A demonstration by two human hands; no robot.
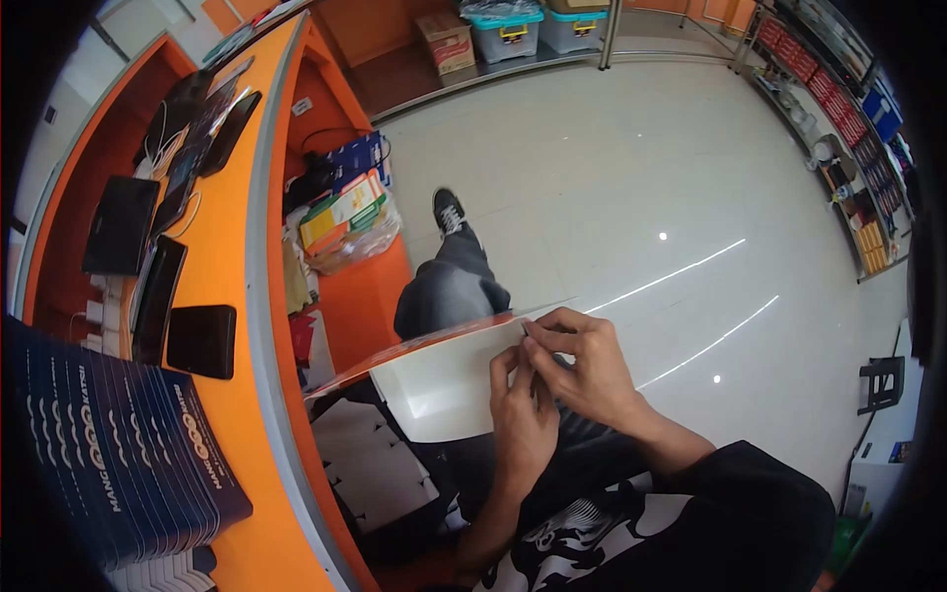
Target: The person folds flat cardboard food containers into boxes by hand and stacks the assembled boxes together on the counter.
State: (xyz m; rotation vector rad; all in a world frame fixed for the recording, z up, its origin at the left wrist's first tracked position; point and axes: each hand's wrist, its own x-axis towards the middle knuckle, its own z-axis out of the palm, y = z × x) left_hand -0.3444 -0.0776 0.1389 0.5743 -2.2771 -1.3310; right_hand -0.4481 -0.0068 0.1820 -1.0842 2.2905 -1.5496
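Observation:
A cardboard piece [444, 390], white on the inside with an orange edge along its far side, rests over my lap. My left hand [523, 419] is closed at its right edge, fingers curled against the card. Beside it, touching near the fingertips, my right hand [594, 363] pinches at the far right corner. Between the right thumb and fingers a small dark piece [526, 331] shows; its kind is not clear. Under the card, to the left, lie white flat pieces with slots [375, 464] in a dark container or bag.
On the orange counter [252, 434] stand a stack of dark blue printed boxes [123, 444] and several dark tablets [201, 340]. Packets in clear plastic [345, 222] lie on an orange ledge. Storage tubs [505, 35] sit on a back shelf; stocked racks [829, 109] line the right.

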